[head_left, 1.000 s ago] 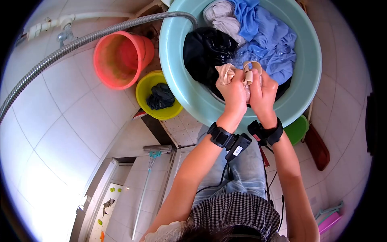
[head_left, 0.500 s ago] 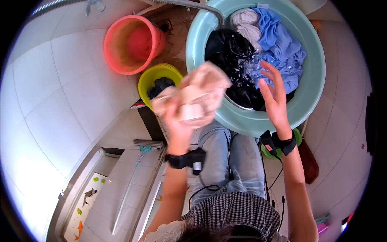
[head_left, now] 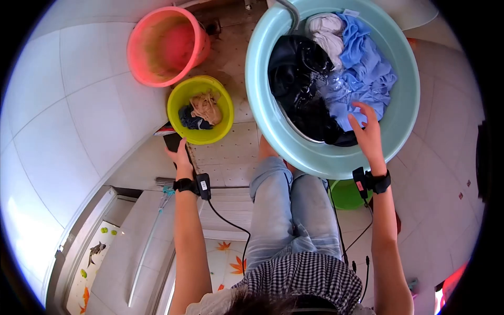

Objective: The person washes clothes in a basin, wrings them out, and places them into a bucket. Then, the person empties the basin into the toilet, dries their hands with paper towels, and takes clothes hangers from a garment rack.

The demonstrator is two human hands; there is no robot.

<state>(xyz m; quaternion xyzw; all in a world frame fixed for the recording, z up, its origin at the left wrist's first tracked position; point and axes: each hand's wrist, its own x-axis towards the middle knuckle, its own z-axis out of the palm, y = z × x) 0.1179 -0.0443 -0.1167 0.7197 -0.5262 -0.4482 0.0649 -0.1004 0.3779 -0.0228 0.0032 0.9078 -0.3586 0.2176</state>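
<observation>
My left hand is empty, fingers apart, just below the rim of a yellow bucket. In that bucket lies a crumpled beige cloth beside a dark cloth. Over the near right part of a large light-blue tub hovers my right hand, its fingers spread and holding nothing. The tub contains wet black clothing, a blue garment and a bundled whitish cloth. Water ripples between the black and blue pieces.
A pink bucket stands behind the yellow one. A grey hose hangs over the tub's far rim. Under the tub's near side is a green basin. A mop lies at left, and cables run from both wrist straps.
My left hand has let go of the beige cloth, which now rests in the yellow bucket, and has moved left and toward me. The right hand stays over the tub, slightly lower in view.
</observation>
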